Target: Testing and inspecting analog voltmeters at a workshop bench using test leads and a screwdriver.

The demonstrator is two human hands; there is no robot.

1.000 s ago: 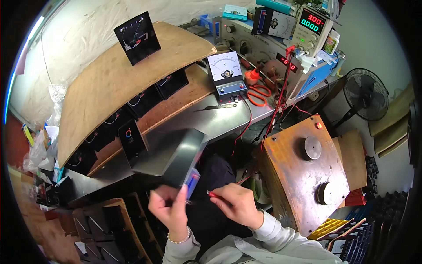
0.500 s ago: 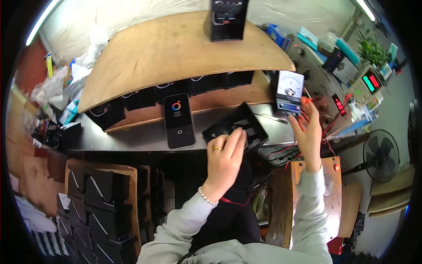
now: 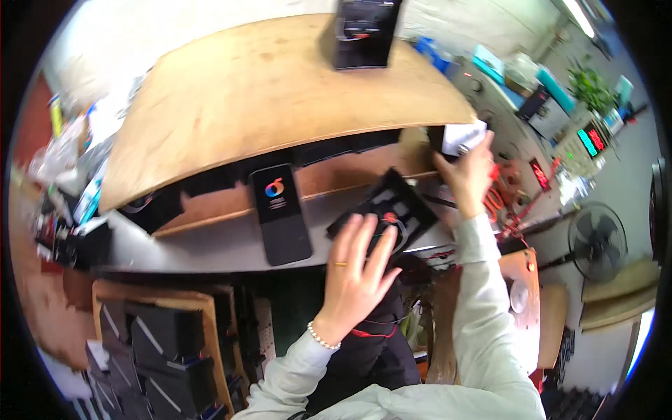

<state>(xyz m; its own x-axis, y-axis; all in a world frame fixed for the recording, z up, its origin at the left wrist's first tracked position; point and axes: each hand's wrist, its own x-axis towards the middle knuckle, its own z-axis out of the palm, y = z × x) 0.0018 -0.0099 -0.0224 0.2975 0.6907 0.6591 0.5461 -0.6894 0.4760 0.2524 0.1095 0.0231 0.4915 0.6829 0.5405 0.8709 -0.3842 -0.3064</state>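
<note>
My left hand (image 3: 355,276), wearing a ring and a pearl bracelet, is open with fingers spread over the near edge of a black meter casing (image 3: 413,203). The casing lies tilted on the metal bench; a red part and a pale wire show inside it. At the right end of the wooden shelf, my right hand (image 3: 470,175) is closed round an analogue panel meter (image 3: 463,136) with a white face and dark body, thumb on one side and fingers on the other. The hand hides its lower part. Red wires (image 3: 493,199) lie beside this hand.
A smartphone (image 3: 281,217) leans by the curved wooden shelf (image 3: 280,84). One black meter (image 3: 365,35) stands on top, several beneath. A crate of black casings (image 3: 168,336) sits lower left. Power supplies with lit displays (image 3: 591,140) and a fan (image 3: 600,241) are at right.
My right hand has moved from the red leads at the panel meter's base up onto the meter. My left hand has lifted off the casing and spread its fingers. The view has shifted.
</note>
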